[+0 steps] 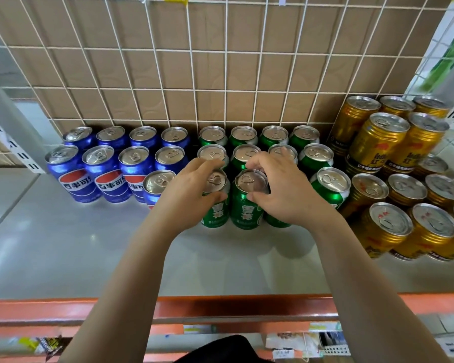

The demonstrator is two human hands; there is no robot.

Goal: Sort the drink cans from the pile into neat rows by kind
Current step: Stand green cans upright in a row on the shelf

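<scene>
Head view: both hands are on the front row of the green block, one can each.
Left hand (186, 192): grips the left green can (215, 213), thumb across its near side, fingers curled over the far rim.
Right hand (288, 195): grips the middle green can (247, 210), thumb on the near side, fingers over the top edge.
Can positions: both stand upright on the shelf, touching side by side, directly in front of the second green row.
Green cans (244, 134): two full rows of four sit behind. The front row also has one can mostly hidden under the right hand and one more at its right end.
Blue cans (100, 163): left of the green ones in two rows of four, upright and tight.
Lone blue can (157, 183): starts a third row at the right end, just beside the left hand.
Gold cans (378, 142): a dense cluster at far right. The back ones appear stacked two high. I cannot tell whether the front ones are tilted or it is just lens distortion.
Shelf (63, 244): grey and glossy, bare toward the front.
Wire grid (226, 49): white, behind the rows, with cardboard (181, 69) behind it.
Orange rail (233, 305): runs along the shelf's front edge, with both forearms crossing over it.
</scene>
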